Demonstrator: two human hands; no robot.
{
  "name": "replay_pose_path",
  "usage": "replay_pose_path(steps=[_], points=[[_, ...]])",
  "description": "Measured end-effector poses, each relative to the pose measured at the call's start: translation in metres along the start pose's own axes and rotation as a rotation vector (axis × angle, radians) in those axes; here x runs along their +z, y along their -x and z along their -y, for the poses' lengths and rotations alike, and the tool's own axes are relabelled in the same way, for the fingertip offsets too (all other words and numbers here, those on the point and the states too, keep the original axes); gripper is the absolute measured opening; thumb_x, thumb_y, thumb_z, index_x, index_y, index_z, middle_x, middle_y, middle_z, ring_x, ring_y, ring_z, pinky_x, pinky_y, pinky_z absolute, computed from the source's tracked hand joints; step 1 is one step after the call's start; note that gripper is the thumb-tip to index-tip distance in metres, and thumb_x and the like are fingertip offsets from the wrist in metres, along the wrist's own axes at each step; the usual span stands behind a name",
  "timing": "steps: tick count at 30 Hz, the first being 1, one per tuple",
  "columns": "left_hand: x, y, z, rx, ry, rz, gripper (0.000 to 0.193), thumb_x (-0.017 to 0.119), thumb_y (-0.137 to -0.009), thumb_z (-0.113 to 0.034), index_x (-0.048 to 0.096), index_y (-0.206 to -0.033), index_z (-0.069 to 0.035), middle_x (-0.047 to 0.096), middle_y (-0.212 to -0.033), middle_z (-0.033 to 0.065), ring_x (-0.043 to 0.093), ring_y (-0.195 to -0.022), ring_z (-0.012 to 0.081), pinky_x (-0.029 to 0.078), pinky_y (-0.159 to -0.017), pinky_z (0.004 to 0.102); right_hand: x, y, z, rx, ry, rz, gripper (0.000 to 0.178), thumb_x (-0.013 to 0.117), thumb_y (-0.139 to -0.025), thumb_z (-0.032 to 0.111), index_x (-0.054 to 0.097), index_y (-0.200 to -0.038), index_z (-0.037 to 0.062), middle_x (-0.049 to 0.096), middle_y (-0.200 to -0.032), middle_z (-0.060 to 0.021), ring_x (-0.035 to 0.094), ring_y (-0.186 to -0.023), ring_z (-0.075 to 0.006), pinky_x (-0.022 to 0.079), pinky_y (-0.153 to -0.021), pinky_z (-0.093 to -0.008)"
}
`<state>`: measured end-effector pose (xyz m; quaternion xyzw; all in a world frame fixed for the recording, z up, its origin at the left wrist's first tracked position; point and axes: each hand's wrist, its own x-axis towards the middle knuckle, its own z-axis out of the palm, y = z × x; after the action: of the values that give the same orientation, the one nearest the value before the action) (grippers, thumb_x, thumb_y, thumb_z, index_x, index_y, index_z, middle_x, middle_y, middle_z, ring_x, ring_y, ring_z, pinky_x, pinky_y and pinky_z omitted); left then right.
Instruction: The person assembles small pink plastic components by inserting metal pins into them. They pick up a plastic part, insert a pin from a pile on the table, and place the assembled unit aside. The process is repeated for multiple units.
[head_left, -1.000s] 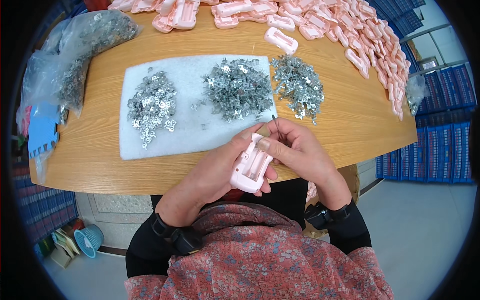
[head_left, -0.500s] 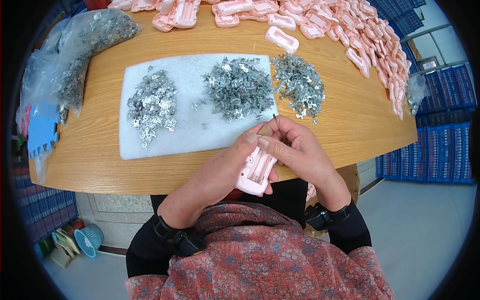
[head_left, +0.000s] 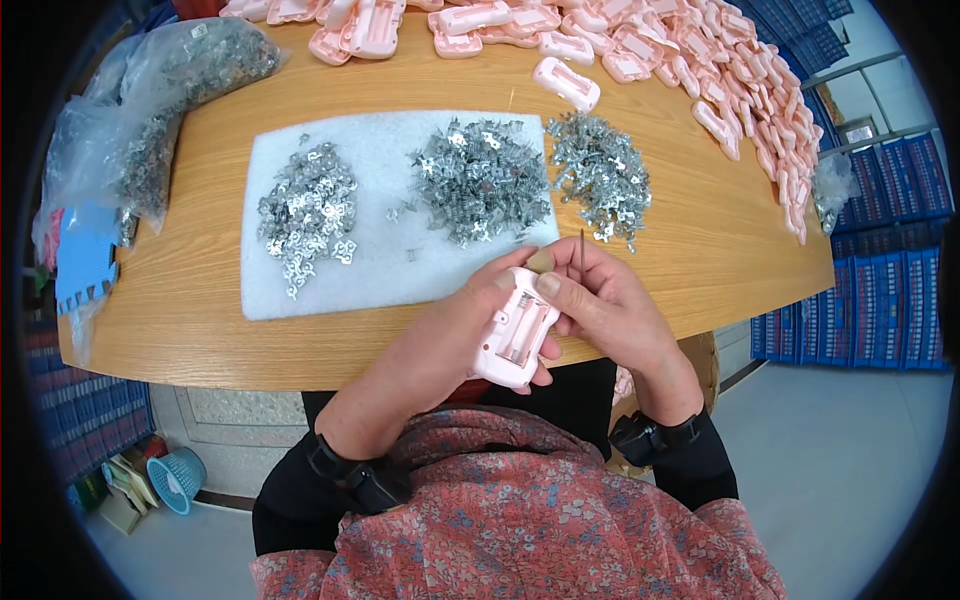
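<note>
A pale pink plastic battery housing [head_left: 518,330] lies tilted in my left hand [head_left: 455,315], whose fingers wrap beneath it and whose thumb rests on its left edge. Its open battery slot faces up, with coiled metal springs showing inside. My right hand [head_left: 618,300] is closed, its thumb against the upper right corner of the housing. From behind its fingers a thin dark metal rod [head_left: 582,252] sticks up; its lower end is hidden. A tan piece [head_left: 541,261] shows at the fingertips beyond the housing; whether it is a finger covering, I cannot tell.
On a white foam sheet [head_left: 385,275] lie flat metal contacts [head_left: 310,215] and a pile of springs [head_left: 480,185]. More metal contacts [head_left: 600,175] sit right of it. Many pink housings [head_left: 700,60] cover the far right. A bag of metal parts [head_left: 150,150] stands left.
The thin rod has swung upright and shifted right with my right fingers. My right thumb has slid right, uncovering the housing's upper end. My left hand keeps its hold on the housing.
</note>
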<state>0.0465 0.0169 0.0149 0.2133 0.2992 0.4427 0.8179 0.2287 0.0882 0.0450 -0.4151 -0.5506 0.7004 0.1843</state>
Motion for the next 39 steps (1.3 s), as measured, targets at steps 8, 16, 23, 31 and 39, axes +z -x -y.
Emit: replay_pose_path(steps=[8,16,23,31,39], points=[[0.006,0.010,-0.004,0.288,-0.870,-0.212,0.042,0.044,-0.102,-0.011,0.042,-0.143,-0.002,0.066,-0.099,0.0084,0.063,-0.082,0.0138,0.052,-0.075,0.0264,0.001,0.005,0.006,-0.057,0.096,-0.022,0.021,0.065,-0.097,0.019,0.057,-0.106,0.0017,0.058,-0.082,0.0043,0.050,-0.069,-0.0006,0.042,-0.060,-0.0182],[0.010,0.004,-0.009,0.068,-0.454,-0.229,0.034,0.044,-0.099,-0.016,0.050,-0.130,-0.003,0.061,-0.094,0.0090,0.059,-0.073,0.0159,0.048,-0.064,0.0308,0.008,0.014,0.018,-0.139,-0.090,-0.056,0.020,0.064,-0.097,0.013,0.055,-0.110,0.0001,0.056,-0.081,0.0035,0.050,-0.070,-0.0009,0.042,-0.061,-0.0192],[-0.001,0.013,-0.014,-0.025,0.359,0.091,0.035,0.038,-0.103,-0.023,0.049,-0.131,-0.005,0.048,-0.085,0.0033,0.044,-0.062,0.0099,0.033,-0.050,0.0232,0.008,0.010,0.003,-0.354,0.097,-0.078,0.022,0.069,-0.091,0.008,0.060,-0.109,-0.0003,0.051,-0.076,0.0048,0.046,-0.067,-0.0025,0.041,-0.061,-0.0198],[-0.003,0.013,-0.005,-0.094,0.443,0.151,0.038,0.040,-0.103,-0.033,0.052,-0.126,-0.006,0.045,-0.083,0.0022,0.040,-0.057,0.0083,0.028,-0.046,0.0220,-0.001,0.003,0.003,-0.374,0.314,-0.043,0.023,0.075,-0.086,0.014,0.068,-0.103,0.0012,0.048,-0.067,0.0025,0.045,-0.064,-0.0054,0.040,-0.058,-0.0231],[-0.013,0.019,-0.004,-0.136,0.417,0.174,0.030,0.040,-0.103,-0.031,0.052,-0.118,-0.008,0.045,-0.081,0.0017,0.038,-0.056,0.0077,0.027,-0.045,0.0208,0.003,-0.003,0.010,-0.221,0.323,-0.012,0.017,0.080,-0.083,0.012,0.070,-0.090,0.0001,0.060,-0.071,0.0042,0.049,-0.065,-0.0024,0.041,-0.058,-0.0214]])
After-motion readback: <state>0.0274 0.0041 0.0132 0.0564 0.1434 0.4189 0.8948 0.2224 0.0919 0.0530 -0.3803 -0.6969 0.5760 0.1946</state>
